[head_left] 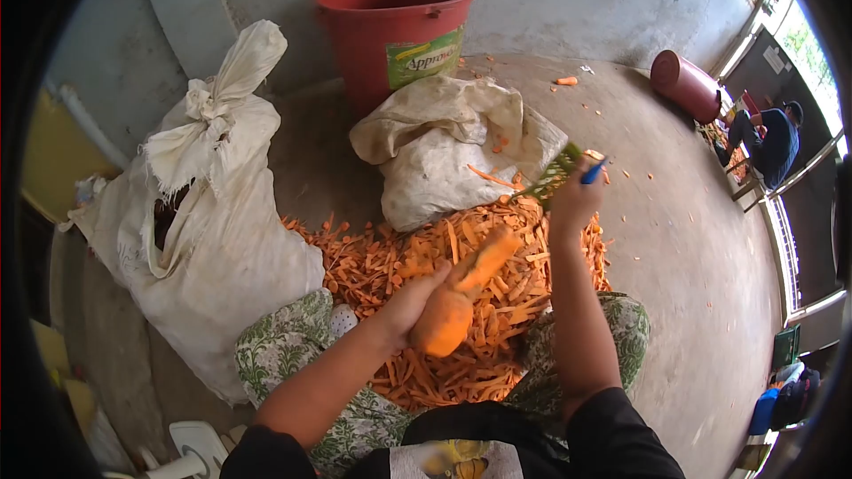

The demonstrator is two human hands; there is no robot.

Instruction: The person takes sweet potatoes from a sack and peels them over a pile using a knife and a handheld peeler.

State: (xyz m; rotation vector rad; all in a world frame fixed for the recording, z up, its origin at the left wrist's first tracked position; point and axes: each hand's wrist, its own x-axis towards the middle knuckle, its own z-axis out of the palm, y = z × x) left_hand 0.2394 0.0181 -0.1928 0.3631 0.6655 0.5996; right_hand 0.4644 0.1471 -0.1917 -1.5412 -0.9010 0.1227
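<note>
My left hand [415, 303] is wrapped round the thick end of a large orange carrot [445, 321], whose long part points up and to the right, slightly blurred. To the right and farther forward, my right hand [579, 195] grips a tool with a blue handle [594, 170]; its other end is too blurred to make out. A green perforated basket edge [552, 176] shows just beside that hand. Below both hands spreads a large heap of orange peelings [479, 372], between my legs.
A tied white sack [231, 302] stands at left. Behind the heap lies a crumpled white sack [435, 155], with a red tub [359, 53] beyond it. Another red tub [683, 87] lies tipped at the far right, near a seated person [777, 146].
</note>
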